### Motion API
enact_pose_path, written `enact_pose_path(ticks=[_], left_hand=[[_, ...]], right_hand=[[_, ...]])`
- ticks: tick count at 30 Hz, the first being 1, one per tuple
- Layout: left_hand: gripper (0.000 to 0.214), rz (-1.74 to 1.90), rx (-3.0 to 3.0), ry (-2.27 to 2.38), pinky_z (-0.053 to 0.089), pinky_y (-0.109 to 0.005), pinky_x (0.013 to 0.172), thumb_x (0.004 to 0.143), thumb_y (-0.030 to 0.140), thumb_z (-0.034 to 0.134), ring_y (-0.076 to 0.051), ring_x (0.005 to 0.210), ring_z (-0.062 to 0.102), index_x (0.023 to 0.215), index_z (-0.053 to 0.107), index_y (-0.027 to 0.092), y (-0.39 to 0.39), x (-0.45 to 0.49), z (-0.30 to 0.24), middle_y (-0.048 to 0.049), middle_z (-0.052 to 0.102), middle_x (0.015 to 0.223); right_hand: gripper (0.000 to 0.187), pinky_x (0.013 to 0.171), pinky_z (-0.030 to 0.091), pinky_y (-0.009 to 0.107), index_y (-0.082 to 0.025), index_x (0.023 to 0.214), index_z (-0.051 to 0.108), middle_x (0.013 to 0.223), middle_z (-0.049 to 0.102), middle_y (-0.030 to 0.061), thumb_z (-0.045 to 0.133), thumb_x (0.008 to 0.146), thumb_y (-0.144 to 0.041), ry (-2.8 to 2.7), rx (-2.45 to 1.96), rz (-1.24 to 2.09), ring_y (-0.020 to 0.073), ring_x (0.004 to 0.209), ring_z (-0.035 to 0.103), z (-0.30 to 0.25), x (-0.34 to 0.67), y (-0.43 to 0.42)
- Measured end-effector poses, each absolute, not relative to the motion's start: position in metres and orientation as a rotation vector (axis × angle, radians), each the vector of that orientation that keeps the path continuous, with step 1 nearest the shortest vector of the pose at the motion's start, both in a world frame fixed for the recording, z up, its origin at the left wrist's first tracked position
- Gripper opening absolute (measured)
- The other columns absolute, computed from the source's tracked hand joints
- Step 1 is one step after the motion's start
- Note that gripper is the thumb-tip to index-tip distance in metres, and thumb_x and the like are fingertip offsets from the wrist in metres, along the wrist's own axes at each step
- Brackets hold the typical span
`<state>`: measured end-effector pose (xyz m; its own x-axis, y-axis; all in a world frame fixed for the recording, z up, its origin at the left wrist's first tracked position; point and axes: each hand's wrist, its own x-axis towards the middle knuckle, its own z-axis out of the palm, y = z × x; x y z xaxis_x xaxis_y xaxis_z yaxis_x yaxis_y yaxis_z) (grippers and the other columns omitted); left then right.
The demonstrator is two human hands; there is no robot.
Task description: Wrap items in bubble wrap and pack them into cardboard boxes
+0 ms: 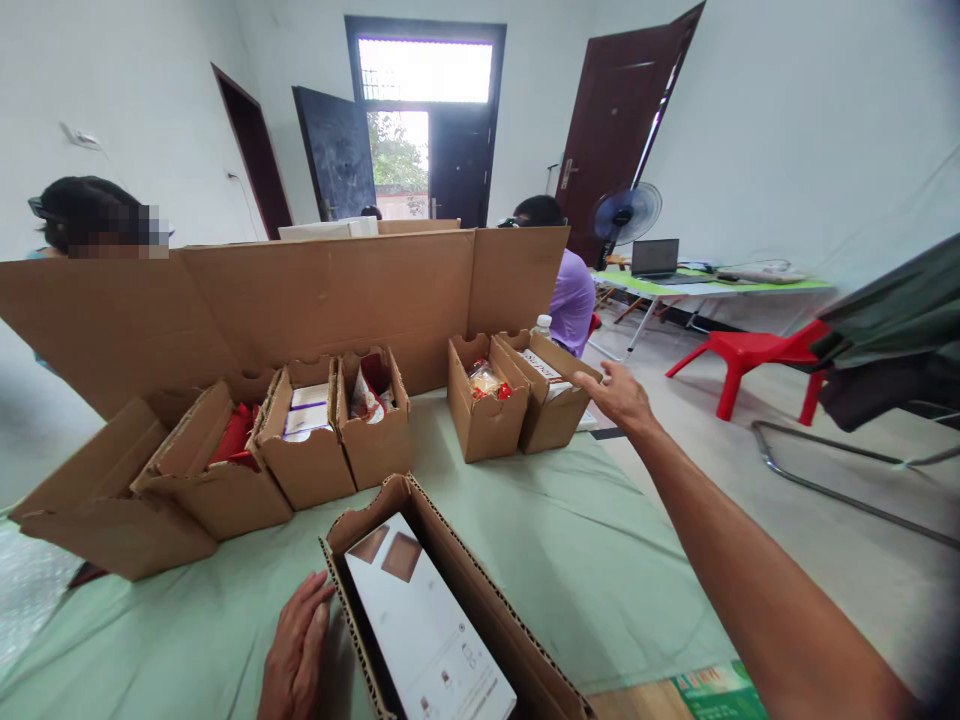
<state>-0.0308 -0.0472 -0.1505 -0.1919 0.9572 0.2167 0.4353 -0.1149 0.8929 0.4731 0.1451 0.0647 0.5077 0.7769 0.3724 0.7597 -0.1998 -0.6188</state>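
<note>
My left hand (296, 650) lies flat with fingers stretched against the left wall of a long open cardboard box (487, 610) near the table's front edge. Inside that box lies a white printed package (427, 625). My right arm reaches far forward, and my right hand (619, 395) touches the rim of the rightmost small open carton (551, 415), which holds a white packet. Its fingers are curled over the rim, and whether they hold anything is hidden. Beside it stands another small carton (484, 420) with wrapped sweets inside.
Several more open cartons (307, 460) with red and white packets stand at left on the pale green cloth (585, 560). A tall cardboard screen (322, 300) runs behind. People sit beyond it. A red stool (750, 355), fan (626, 215) and green table with laptop (656, 258) are at right.
</note>
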Motion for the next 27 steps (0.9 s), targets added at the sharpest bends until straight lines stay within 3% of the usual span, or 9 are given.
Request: enact_pose_path(ticks=[2,4,8,13,17,20,24,27], left_hand=[[0.048,1.289,1.531,1.633,0.040,-0.054,0.120,0.091,0.063,0.054,-0.034,0.135,0.057,0.110,0.078,0.026,-0.046,-0.030,-0.151,-0.0077,0.069,0.133],[0.050,1.295,1.513,1.644,0.039,-0.053,0.121,0.092,0.064,0.052,-0.033,0.136,0.056,0.111,0.078,0.025,-0.046,-0.029,-0.151,-0.0080,0.068,0.135],[0.054,1.313,1.502,1.651,0.039,-0.054,0.120,0.092,0.065,0.049,-0.034,0.135,0.056,0.110,0.077,0.022,-0.047,-0.026,-0.151,-0.0102,0.067,0.135],[0.051,1.293,1.480,1.657,0.038,-0.056,0.121,0.092,0.063,0.051,-0.034,0.136,0.055,0.108,0.077,0.022,-0.047,-0.025,-0.150,-0.0104,0.066,0.136],[0.053,1.314,1.455,1.645,0.037,-0.057,0.121,0.091,0.064,0.052,-0.035,0.137,0.054,0.106,0.078,0.021,-0.046,-0.023,-0.149,-0.0121,0.067,0.135],[0.050,1.318,1.444,1.631,0.034,-0.056,0.123,0.094,0.061,0.050,-0.033,0.138,0.053,0.107,0.077,0.022,-0.045,-0.022,-0.149,-0.0116,0.065,0.137],[0.047,1.329,1.459,1.618,0.033,-0.058,0.123,0.096,0.058,0.049,-0.033,0.139,0.050,0.112,0.074,0.022,-0.047,-0.019,-0.144,-0.0118,0.060,0.143],[0.042,1.344,1.499,1.594,0.032,-0.058,0.123,0.097,0.053,0.052,-0.033,0.140,0.049,0.118,0.072,0.023,-0.061,-0.015,-0.129,-0.0121,0.058,0.145]], right_hand=[[0.050,0.091,0.048,0.038,-0.014,0.131,0.064,0.122,0.071,0.0166,0.058,0.090,-0.041,-1.257,-1.921,-0.124,0.0299,0.108,0.066,0.070,0.455,0.131],[0.044,0.087,0.049,0.035,-0.019,0.131,0.065,0.109,0.076,0.0112,0.056,0.092,-0.038,-1.405,-1.847,-0.216,0.0262,0.096,0.070,0.074,0.428,0.119],[0.058,0.075,0.047,0.030,-0.027,0.145,0.055,0.090,0.079,0.0013,0.064,0.088,-0.033,-1.912,-1.922,-0.088,0.0238,0.085,0.071,0.079,0.375,0.118],[0.023,0.071,0.044,0.030,-0.024,0.102,0.078,0.095,0.080,0.0057,0.064,0.084,-0.022,-2.010,-2.024,-0.062,0.0260,0.091,0.071,0.077,0.360,0.139],[0.021,0.071,0.045,0.032,-0.021,0.095,0.078,0.095,0.080,0.0091,0.062,0.084,-0.020,-1.988,-2.038,-0.092,0.0280,0.091,0.071,0.076,0.369,0.147],[0.024,0.072,0.047,0.032,-0.022,0.102,0.078,0.092,0.080,0.0066,0.064,0.082,-0.022,-1.965,-1.994,-0.078,0.0275,0.089,0.071,0.077,0.372,0.143],[0.048,0.075,0.051,0.033,-0.022,0.134,0.064,0.089,0.080,0.0031,0.062,0.087,-0.029,-1.901,-1.879,-0.056,0.0237,0.084,0.072,0.070,0.373,0.106],[0.043,0.073,0.055,0.033,-0.019,0.128,0.066,0.083,0.078,0.0036,0.058,0.091,-0.038,-1.836,-1.702,0.240,0.0213,0.074,0.073,0.040,0.368,0.053]])
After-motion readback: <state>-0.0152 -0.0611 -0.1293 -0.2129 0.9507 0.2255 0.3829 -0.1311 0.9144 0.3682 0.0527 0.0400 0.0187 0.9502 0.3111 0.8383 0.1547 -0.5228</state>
